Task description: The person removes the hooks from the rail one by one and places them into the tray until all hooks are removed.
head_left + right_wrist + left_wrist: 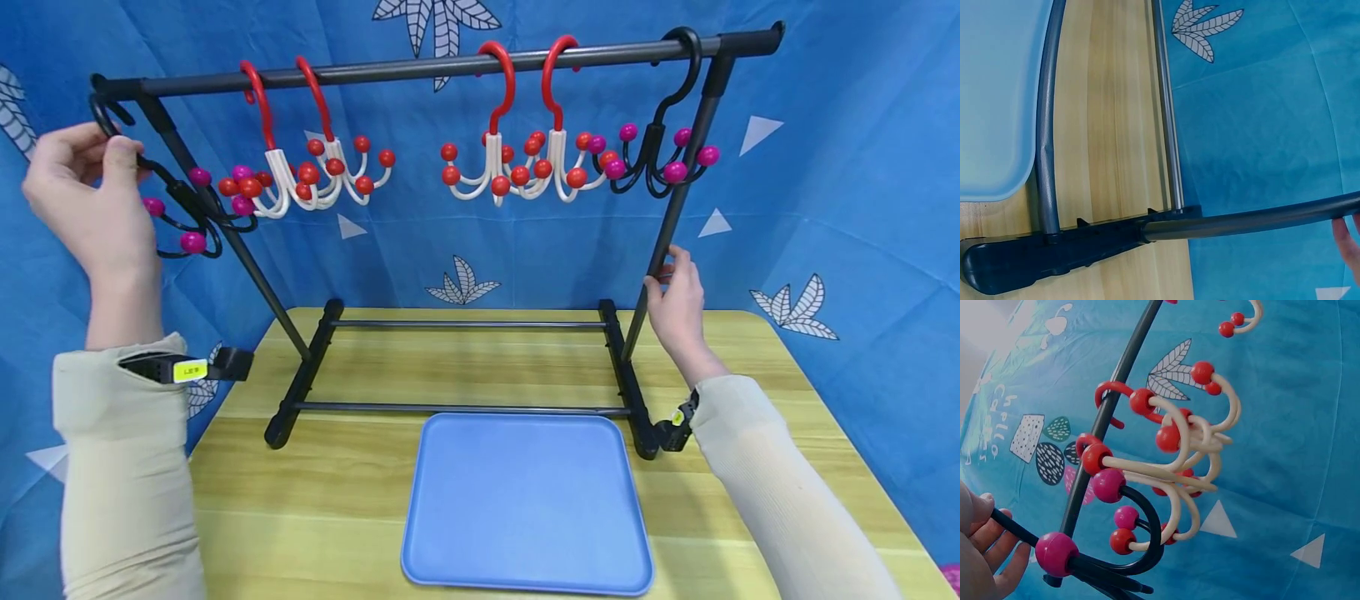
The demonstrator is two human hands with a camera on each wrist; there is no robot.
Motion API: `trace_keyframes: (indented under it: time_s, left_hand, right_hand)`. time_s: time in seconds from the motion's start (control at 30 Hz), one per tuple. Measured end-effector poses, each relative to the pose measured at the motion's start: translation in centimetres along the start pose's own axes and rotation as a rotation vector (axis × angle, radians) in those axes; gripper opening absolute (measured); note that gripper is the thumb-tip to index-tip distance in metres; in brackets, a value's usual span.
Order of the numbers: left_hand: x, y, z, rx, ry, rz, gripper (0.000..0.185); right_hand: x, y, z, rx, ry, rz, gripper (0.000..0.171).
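Note:
A black rack [450, 65] stands on a wooden table [750, 500]. My left hand [105, 167] is raised at the rack's left end and grips a black hook with magenta balls [187, 212]. The hook's curved top sits just below the end of the top bar. In the left wrist view my fingers [988, 544] hold the black hook [1141, 550] beside red-and-white hooks [1179, 462]. My right hand [675, 296] grips the rack's right upright post [678, 200]. In the right wrist view only its fingertips [1347, 240] show against the post [1254, 220].
Two red-and-white hooks [307, 171] hang left on the bar, two more [517, 162] in the middle, and a second black hook [660, 158] at the right end. A blue tray [525, 500] lies in front of the rack's base [1054, 256]. Blue patterned cloth hangs behind.

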State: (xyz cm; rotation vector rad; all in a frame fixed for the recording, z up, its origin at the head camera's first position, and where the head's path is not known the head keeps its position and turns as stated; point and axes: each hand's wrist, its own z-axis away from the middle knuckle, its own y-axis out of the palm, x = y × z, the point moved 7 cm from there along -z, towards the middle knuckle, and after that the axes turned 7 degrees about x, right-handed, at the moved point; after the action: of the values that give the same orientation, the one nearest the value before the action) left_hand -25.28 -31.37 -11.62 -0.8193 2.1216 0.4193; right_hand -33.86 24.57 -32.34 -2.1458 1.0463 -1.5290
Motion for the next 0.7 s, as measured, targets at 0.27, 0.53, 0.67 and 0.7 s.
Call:
trace_keyframes:
  time_s: [0.27, 0.53, 0.67, 0.7]
  left_hand:
    - [0.8, -0.9, 1.2, -0.06, -0.06, 0.103, 0.018]
    - [0.2, -0.5, 1.3, -0.078, -0.04, 0.084, 0.017]
    - [-0.6, -0.2, 1.2, -0.082, -0.017, 0.046, 0.016]
    - [-0.9, -0.1, 1.1, -0.083, -0.011, 0.034, 0.016]
  right_hand:
    - [0.0, 0.1, 0.1, 0.004, 0.004, 0.006, 0.044]
    - [0.1, 0.1, 0.1, 0.006, 0.009, 0.012, 0.043]
    - [0.1, 0.1, 0.0, 0.002, 0.006, 0.018, 0.043]
    - [0.1, 0.1, 0.0, 0.002, 0.006, 0.02, 0.043]
